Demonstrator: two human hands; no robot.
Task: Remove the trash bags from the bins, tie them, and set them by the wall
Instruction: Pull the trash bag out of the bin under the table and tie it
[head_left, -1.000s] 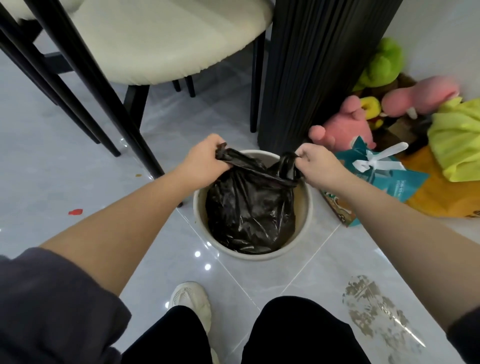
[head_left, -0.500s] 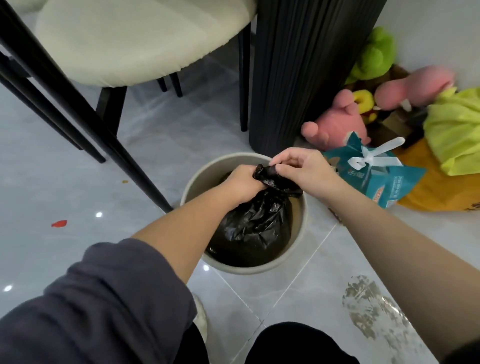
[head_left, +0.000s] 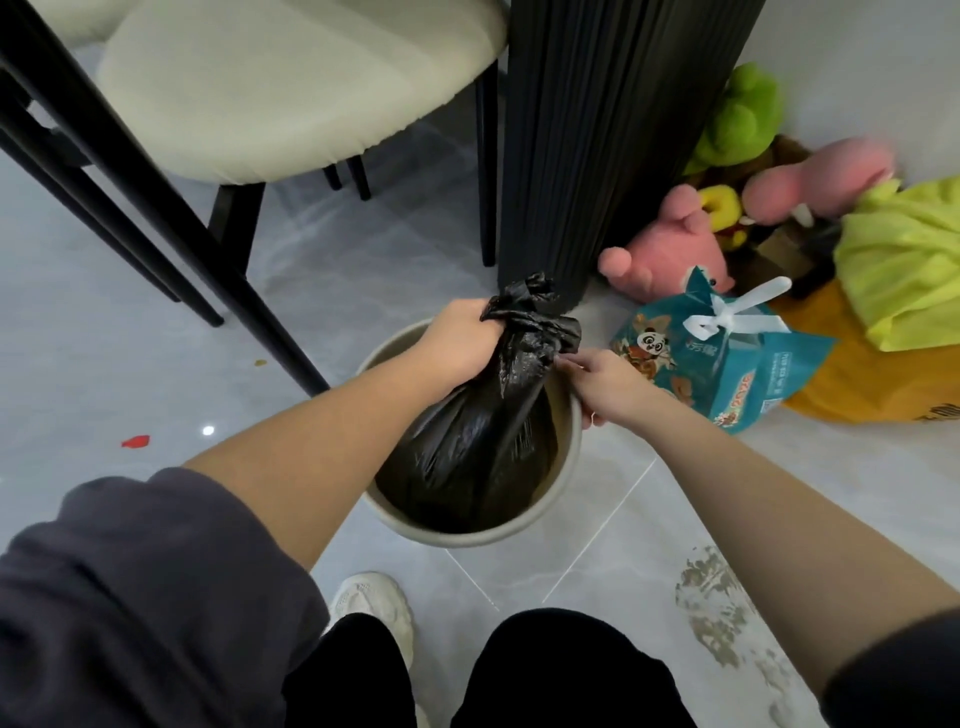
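A black trash bag (head_left: 478, 447) stands in a round beige bin (head_left: 563, 491) on the grey tiled floor, its gathered neck rising above the rim. My left hand (head_left: 460, 340) grips the bunched neck just under its crumpled top. My right hand (head_left: 597, 382) pinches a fold of the bag's neck from the right side, over the bin's right rim. The bag's lower part is still inside the bin.
A cream chair (head_left: 291, 88) with black legs stands at the upper left. A black ribbed column (head_left: 597, 145) rises right behind the bin. A teal gift bag (head_left: 727, 364), plush toys (head_left: 670, 249) and yellow-green cloth (head_left: 904, 270) lie by the white wall at right. My shoe (head_left: 371, 605) is below.
My hands came together from the bin's two sides, gathered the bag's open top into a bunched neck, and the neck has risen above the rim.
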